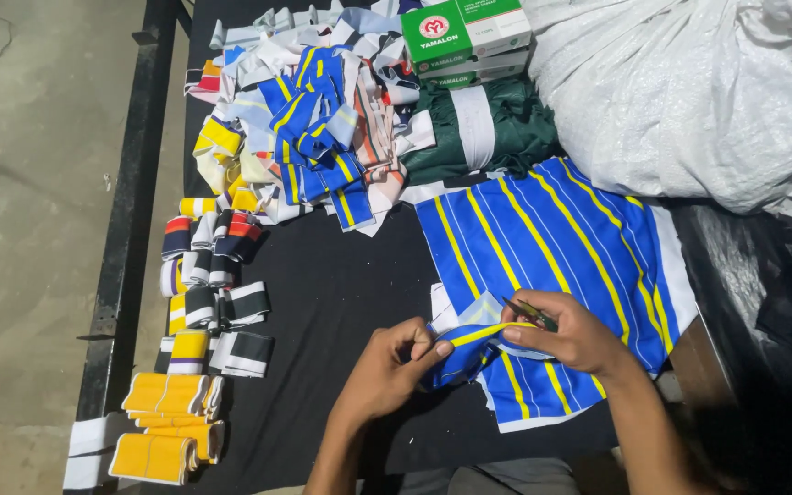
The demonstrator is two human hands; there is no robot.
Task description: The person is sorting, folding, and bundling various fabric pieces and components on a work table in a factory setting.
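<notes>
My left hand (387, 367) pinches one end of a narrow blue strip with a yellow stripe (474, 337). My right hand (566, 330) grips the strip's other end together with small dark scissors (532, 313), whose blades lie along the strip. Both hands hover over the near edge of a stack of blue knit fabric with yellow stripes (552, 238) on the black table (332, 275).
Folded rib pieces in yellow (153, 456), black-and-white (245, 353) and mixed colours line the table's left side. A loose heap of blue, yellow and white strips (309, 119) lies at the back. Green fabric (492, 128), green-and-white boxes (465, 37) and a white woven sack (698, 92) sit behind.
</notes>
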